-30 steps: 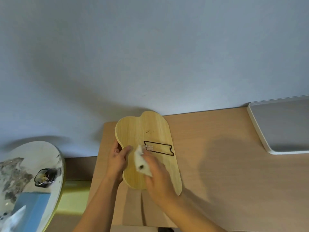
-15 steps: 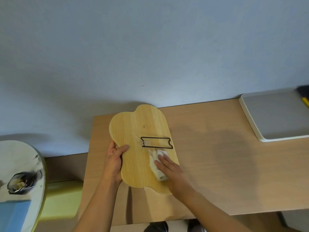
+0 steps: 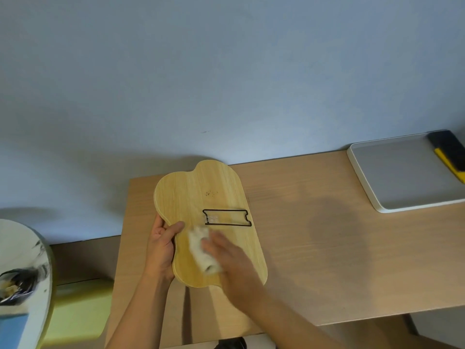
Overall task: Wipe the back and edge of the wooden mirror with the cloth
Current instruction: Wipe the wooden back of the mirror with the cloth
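Wiping the mirror's back
Right hand (image 3: 234,263) presses cloth (image 3: 201,250) on wooden mirror (image 3: 201,195); unwiped wood runs toward 12 o'clock; left hand (image 3: 161,245) clamps its 9 o'clock edge.

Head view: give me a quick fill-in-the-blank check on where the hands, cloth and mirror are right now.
1. The right hand presses the white ____ against the wooden mirror.
2. The left hand steadies the mirror by its ____ edge.
3. The black wire stand lies just ____ the cloth, toward the wall.
4. The grey tray sits at the table's far ____ side.

Missing words: cloth; left; beyond; right
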